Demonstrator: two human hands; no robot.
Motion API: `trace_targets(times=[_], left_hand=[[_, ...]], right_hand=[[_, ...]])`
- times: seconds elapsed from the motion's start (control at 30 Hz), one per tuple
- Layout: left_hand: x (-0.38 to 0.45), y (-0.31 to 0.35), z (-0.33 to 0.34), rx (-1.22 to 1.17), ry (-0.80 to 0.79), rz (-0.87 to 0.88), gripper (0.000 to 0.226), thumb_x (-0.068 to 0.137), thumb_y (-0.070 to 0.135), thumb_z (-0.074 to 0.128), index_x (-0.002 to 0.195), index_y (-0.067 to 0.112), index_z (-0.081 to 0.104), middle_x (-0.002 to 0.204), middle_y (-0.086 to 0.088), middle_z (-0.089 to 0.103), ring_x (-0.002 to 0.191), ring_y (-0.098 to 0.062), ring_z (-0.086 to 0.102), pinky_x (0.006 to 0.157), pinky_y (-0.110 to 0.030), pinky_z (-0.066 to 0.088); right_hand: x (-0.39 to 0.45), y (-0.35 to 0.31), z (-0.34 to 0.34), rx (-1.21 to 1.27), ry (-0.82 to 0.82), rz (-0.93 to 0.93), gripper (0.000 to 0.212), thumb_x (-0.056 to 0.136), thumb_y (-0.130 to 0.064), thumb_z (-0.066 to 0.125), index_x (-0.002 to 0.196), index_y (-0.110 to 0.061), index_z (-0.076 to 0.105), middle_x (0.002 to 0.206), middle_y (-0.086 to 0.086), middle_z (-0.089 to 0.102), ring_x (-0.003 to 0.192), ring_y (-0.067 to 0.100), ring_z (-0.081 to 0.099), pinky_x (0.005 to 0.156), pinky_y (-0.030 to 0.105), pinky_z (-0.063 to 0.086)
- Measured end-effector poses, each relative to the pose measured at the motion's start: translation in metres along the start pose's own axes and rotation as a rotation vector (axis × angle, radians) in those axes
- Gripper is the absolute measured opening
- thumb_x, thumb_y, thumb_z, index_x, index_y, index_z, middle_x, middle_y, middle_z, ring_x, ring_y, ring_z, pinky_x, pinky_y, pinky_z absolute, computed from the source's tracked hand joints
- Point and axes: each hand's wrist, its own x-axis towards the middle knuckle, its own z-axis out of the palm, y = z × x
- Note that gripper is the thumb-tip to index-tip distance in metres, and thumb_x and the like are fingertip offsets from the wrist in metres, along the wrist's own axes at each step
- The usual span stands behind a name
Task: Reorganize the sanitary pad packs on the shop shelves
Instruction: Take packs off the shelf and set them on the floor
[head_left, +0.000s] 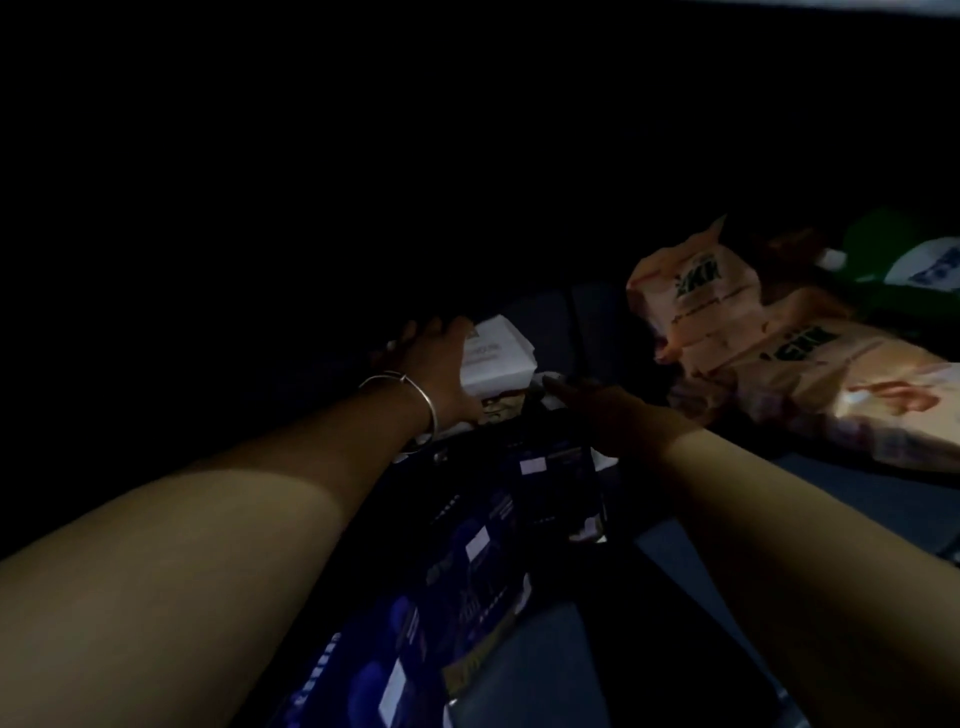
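It is very dark, and the left hand, with a thin shiny bangle, is wrapped around the left end of a small white pack at the back of the shelf. The pack looks soft, light and squishy, so holding both short ends should work best. The right hand reaches in flat with fingers out, holding nothing, above dark blue packs, and crinkly peach packs lie further right.
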Motion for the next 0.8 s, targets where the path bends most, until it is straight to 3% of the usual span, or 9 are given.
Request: trace_targets(times=[0.13,0.27,0.43,0.57,0.63,0.8], left_hand=[[0.000,0.003,0.004,-0.033,0.007,0.013,0.085,0.070,0.040,0.076,0.138,0.018,0.030,0.136,-0.009,0.039,0.127,-0.029,0.033,0.105,-0.039,0.034],[-0.004,0.005,0.002,-0.059,0.025,0.005,0.083,0.072,0.034,0.077,0.139,0.016,0.031,0.138,-0.010,0.038,0.128,-0.029,0.031,0.104,-0.037,0.032],[-0.008,0.006,-0.001,-0.038,0.046,-0.014,0.083,0.071,0.030,0.077,0.139,0.016,0.031,0.137,-0.011,0.038,0.127,-0.030,0.032,0.102,-0.036,0.033],[-0.013,0.009,-0.002,-0.026,0.071,-0.012,0.086,0.069,0.029,0.078,0.139,0.016,0.030,0.136,-0.010,0.039,0.126,-0.030,0.033,0.102,-0.038,0.033],[-0.016,0.011,-0.002,-0.012,0.078,-0.001,0.087,0.069,0.031,0.078,0.140,0.017,0.030,0.136,-0.008,0.039,0.127,-0.029,0.033,0.104,-0.040,0.033],[-0.027,0.022,-0.006,0.017,0.110,0.018,0.080,0.072,0.032,0.076,0.137,0.018,0.032,0.135,-0.006,0.039,0.126,-0.026,0.032,0.102,-0.043,0.031]], right_hand=[[0.002,0.002,-0.001,-0.031,0.142,-0.002,0.057,0.097,-0.030,0.047,0.148,-0.035,0.021,0.147,0.014,0.021,0.129,0.043,0.034,0.110,0.044,0.027],[-0.003,0.005,-0.005,0.007,0.191,0.109,0.053,0.093,-0.026,0.052,0.143,-0.030,0.034,0.145,0.019,0.021,0.127,0.045,0.033,0.107,0.046,0.035],[-0.009,0.001,-0.010,0.158,0.255,0.164,0.044,0.091,-0.025,0.054,0.131,-0.010,0.045,0.140,0.023,0.034,0.120,0.042,0.045,0.096,0.044,0.045],[-0.017,-0.006,-0.003,0.252,0.320,0.293,0.057,0.089,-0.016,0.057,0.138,-0.004,0.028,0.139,0.023,0.034,0.124,0.043,0.039,0.099,0.043,0.036],[-0.022,-0.006,-0.001,0.279,0.328,0.309,0.065,0.090,-0.020,0.059,0.140,-0.003,0.021,0.138,0.025,0.037,0.127,0.042,0.036,0.102,0.040,0.032],[-0.045,-0.005,0.001,0.231,0.443,0.251,0.059,0.094,-0.035,0.050,0.135,0.001,0.027,0.135,0.022,0.039,0.123,0.036,0.037,0.097,0.037,0.033]])
